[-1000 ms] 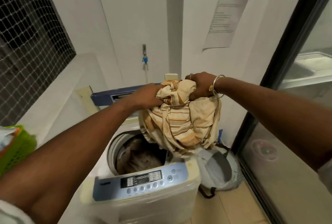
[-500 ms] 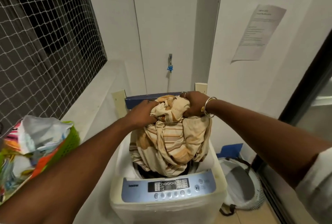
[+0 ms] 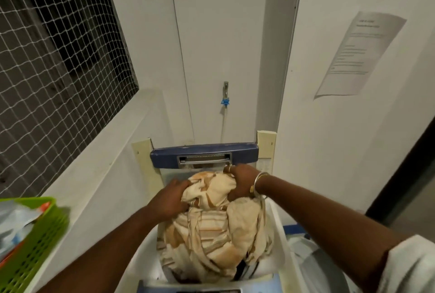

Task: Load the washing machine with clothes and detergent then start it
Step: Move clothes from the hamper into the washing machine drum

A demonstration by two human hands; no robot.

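Lower than before, the cloth (image 3: 211,226) sags partly into the open washer (image 3: 280,241). Above the washer, the left hand (image 3: 171,198) and the right hand (image 3: 240,184) each clutch a bunch of it, likely to push it down; how deep it goes is hidden.

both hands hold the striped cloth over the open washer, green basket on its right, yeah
No. The head view shows the green basket on the left of the washer, not its right. The rest holds: left hand and right hand both hold the striped cloth over the open washer.
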